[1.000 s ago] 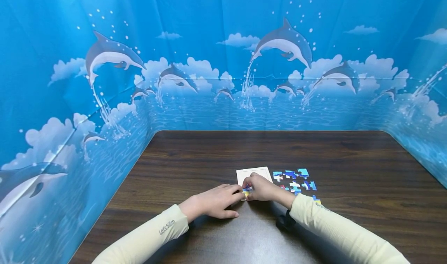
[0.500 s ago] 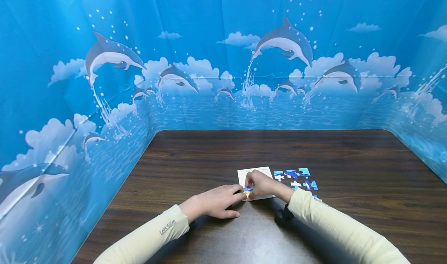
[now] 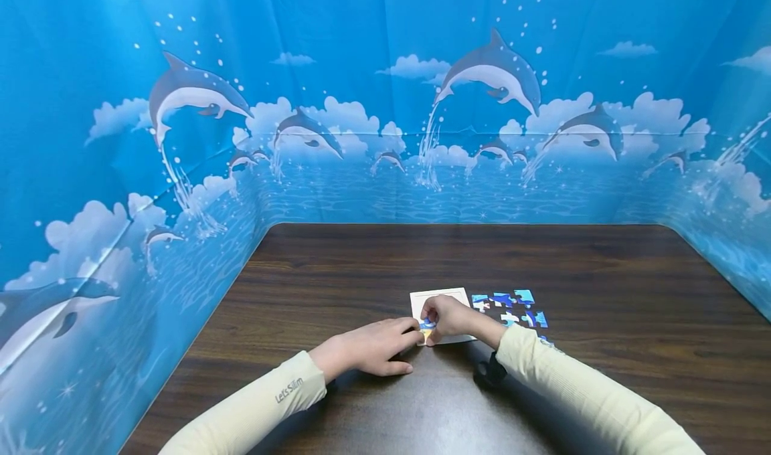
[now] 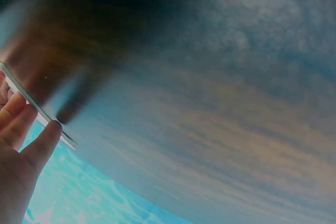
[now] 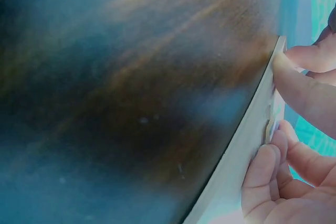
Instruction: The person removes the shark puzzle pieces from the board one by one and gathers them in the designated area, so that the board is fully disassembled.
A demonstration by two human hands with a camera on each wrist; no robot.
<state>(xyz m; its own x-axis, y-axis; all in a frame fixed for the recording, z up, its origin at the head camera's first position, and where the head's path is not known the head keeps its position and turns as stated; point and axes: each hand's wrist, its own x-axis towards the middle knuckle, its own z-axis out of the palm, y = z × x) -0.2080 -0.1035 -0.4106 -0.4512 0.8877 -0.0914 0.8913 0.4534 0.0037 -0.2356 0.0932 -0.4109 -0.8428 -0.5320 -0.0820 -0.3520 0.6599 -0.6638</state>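
Observation:
A white puzzle board (image 3: 417, 303) with a raised rim lies flat on the table. My left hand (image 3: 378, 346) rests with loosely extended fingers on the board's near left corner; in the left wrist view its fingers (image 4: 44, 142) touch the edge. Over that same corner my right hand (image 3: 450, 320) pinches a blue-and-yellow puzzle piece (image 3: 427, 333) between thumb and fingers. The right wrist view shows the thumb (image 5: 261, 169) low against the board's edge (image 5: 231, 169), beside the thin edge of a piece (image 5: 270, 124). The right hand hides much of the board.
Several loose puzzle pieces (image 3: 502, 300) in blue and white lie right of the board, some partly behind the right forearm. The dark wooden table (image 3: 337, 274) meets a blue dolphin-print curtain (image 3: 337, 194) at the back and sides.
My right hand has shifted slightly at the board's near left corner, still pinching the piece. The left hand stays nearly in place.

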